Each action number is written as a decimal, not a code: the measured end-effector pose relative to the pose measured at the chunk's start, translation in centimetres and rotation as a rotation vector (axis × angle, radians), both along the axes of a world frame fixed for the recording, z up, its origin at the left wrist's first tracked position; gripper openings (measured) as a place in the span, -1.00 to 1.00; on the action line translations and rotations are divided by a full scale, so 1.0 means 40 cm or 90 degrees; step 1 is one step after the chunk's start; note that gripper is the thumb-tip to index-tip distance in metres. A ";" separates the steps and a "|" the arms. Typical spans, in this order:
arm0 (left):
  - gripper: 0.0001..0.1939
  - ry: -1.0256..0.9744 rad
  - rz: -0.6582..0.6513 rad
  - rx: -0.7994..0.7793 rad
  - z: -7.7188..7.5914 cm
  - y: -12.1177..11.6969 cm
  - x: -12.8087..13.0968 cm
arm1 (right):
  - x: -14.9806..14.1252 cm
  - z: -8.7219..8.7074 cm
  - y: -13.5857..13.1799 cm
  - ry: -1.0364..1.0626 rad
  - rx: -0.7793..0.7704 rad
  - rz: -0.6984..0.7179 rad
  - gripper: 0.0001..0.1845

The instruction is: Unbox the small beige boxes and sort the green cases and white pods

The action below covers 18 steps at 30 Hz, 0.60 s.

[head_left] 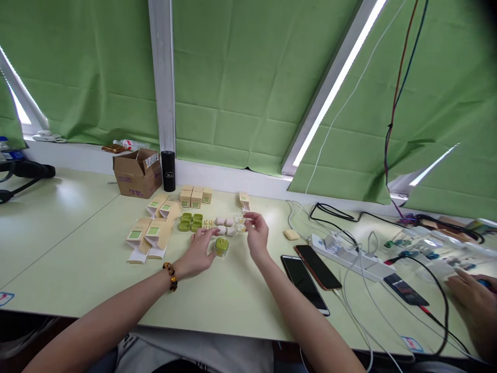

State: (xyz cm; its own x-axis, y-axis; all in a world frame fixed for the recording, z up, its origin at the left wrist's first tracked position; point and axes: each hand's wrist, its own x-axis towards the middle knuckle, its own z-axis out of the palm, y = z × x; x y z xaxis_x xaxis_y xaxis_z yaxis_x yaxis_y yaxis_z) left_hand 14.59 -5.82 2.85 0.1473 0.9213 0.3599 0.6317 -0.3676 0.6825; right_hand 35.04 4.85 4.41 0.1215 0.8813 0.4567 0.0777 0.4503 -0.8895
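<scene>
My left hand point(200, 250) rests on the table with thumb and fingers apart, beside a small clear jar with a green lid point(221, 246); it does not wrap around the jar. My right hand point(257, 234) has its fingertips curled at a small clear container point(241, 228), at the right end of a cluster of small white cylinders point(231, 231). The exact contact there is hard to see. Left of the cylinders lie tiny yellowish pieces point(208, 224) and several open green square cups point(191, 221).
Small kraft boxes point(196, 198) stand behind the cups; unfolded ones point(149, 233) lie left. Beyond are a cardboard box point(137, 173) and black tumbler point(168, 171). Phones point(305, 284), a power strip point(349, 257) and cables lie right, near another person's hand point(473, 300).
</scene>
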 end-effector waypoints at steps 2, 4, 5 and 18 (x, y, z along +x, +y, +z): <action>-0.33 0.017 -0.015 -0.013 -0.009 0.004 0.005 | -0.022 -0.045 -0.059 -0.011 -0.043 0.066 -0.68; -0.32 0.025 -0.021 -0.014 -0.018 0.009 0.008 | -0.033 -0.082 -0.092 -0.034 -0.073 0.103 -0.63; -0.32 0.026 -0.021 -0.012 -0.022 0.011 0.009 | -0.036 -0.096 -0.099 -0.044 -0.084 0.127 -0.59; -0.50 -0.181 0.050 -0.032 -0.011 0.040 -0.023 | -0.042 -0.091 -0.104 0.110 -0.195 0.375 -0.49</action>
